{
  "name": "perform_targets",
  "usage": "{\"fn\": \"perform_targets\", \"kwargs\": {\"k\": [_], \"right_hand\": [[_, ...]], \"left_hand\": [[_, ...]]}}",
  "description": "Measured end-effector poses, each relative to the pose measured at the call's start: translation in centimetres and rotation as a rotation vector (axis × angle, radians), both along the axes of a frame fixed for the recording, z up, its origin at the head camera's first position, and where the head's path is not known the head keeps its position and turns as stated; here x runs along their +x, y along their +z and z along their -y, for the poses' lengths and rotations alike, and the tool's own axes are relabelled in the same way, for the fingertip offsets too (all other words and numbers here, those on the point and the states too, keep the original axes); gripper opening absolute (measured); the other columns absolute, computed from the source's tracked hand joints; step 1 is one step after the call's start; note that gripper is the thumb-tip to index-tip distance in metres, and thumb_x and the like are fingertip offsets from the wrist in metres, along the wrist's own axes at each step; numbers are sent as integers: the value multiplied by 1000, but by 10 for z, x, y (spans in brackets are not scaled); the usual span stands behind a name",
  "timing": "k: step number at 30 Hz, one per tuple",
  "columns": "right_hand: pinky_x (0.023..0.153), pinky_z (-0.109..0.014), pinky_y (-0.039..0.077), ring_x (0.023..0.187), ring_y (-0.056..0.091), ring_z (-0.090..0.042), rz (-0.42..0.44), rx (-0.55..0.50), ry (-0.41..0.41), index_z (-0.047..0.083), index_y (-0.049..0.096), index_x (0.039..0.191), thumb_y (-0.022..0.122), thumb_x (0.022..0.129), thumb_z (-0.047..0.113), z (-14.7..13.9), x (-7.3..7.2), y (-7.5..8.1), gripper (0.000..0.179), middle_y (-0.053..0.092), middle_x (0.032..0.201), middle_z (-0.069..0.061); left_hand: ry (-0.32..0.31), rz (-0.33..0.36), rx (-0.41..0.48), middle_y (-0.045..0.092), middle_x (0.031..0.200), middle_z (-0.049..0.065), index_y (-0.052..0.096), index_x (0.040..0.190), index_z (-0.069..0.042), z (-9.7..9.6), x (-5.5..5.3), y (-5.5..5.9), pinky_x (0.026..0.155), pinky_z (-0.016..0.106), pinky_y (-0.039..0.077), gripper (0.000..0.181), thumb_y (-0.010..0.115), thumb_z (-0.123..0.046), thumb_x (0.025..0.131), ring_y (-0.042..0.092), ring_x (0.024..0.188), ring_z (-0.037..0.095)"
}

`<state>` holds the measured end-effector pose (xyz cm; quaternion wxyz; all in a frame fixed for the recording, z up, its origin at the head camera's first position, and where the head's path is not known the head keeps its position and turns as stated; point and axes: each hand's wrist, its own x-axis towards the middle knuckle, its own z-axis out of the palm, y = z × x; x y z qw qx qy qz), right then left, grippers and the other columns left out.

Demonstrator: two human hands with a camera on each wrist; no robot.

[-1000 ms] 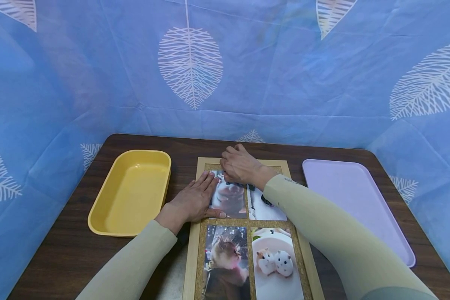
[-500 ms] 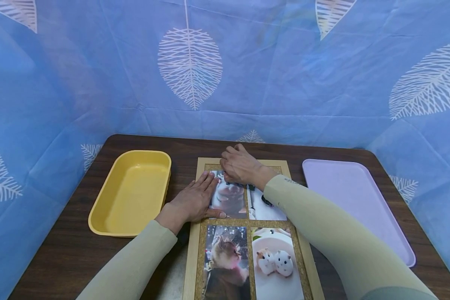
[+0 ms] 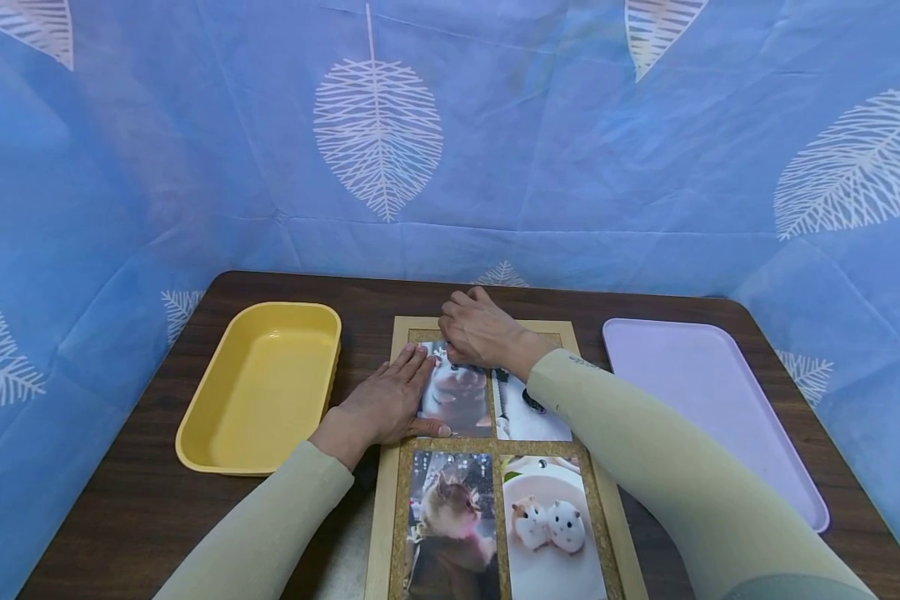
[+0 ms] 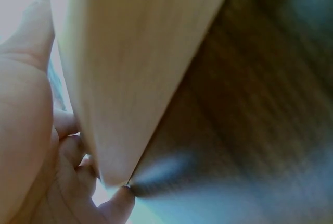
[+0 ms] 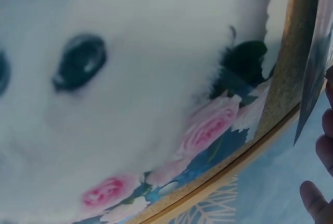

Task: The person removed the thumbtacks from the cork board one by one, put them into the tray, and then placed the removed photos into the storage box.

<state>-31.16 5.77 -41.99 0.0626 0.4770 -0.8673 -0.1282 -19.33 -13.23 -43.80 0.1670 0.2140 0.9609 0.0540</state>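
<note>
A cork board in a pale wooden frame lies on the table, bearing several animal photos. My left hand rests on the upper-left photo with fingers extended, its thumb near the photo's lower edge. My right hand is curled at that photo's top edge; whatever its fingertips hold is hidden. In the right wrist view, my fingers show beside a lifted-looking photo edge. The upper-right photo shows a white animal and pink roses, with a small clear tack near its top.
A yellow tray stands left of the board, a flat lilac tray to its right. Below lie a kitten photo and a hamster photo. A blue leaf-patterned cloth hangs behind the dark wooden table.
</note>
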Motion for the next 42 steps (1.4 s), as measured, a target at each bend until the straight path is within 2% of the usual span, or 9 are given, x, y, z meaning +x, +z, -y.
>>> {"fn": "perform_targets", "kwargs": {"k": [3,11,29,39,42], "right_hand": [[105,-52,44,107,54,-28,-6,-3,2,13,71,101,65,100,32,-1,0,1,20,63,104,-4],[104,-51,45,106,54,-27,-13,-1,1,13,71,101,67,100,32,-2,0,4,19,64,105,-4],[108,-52,44,110,55,-28,-4,-5,-29,13,72,103,68,101,34,-7,4,10,22,64,106,-4],[103,-52,45,110,57,-29,-27,-50,-27,14,69,97,70,100,35,-13,9,17,21,63,101,-4],[97,-49,45,105,55,-28,-37,-89,-12,14,68,95,72,98,35,-17,12,18,22,62,99,-4]], "left_hand": [[0,0,6,5,179,10,14,171,-13,0,0,0,131,53,20,107,53,-78,95,-2,166,28],[-12,-7,22,6,178,11,18,171,-27,-1,0,0,131,55,20,100,55,-77,93,-1,165,30],[-18,-12,7,5,178,11,15,171,-26,-3,1,2,131,55,20,101,55,-77,94,-2,165,30],[-5,-2,13,5,178,11,17,171,-26,-2,1,1,130,56,21,100,55,-77,94,-2,165,31],[0,6,26,4,178,11,17,171,-26,-1,1,1,130,57,21,100,55,-77,94,-2,165,31]]}}
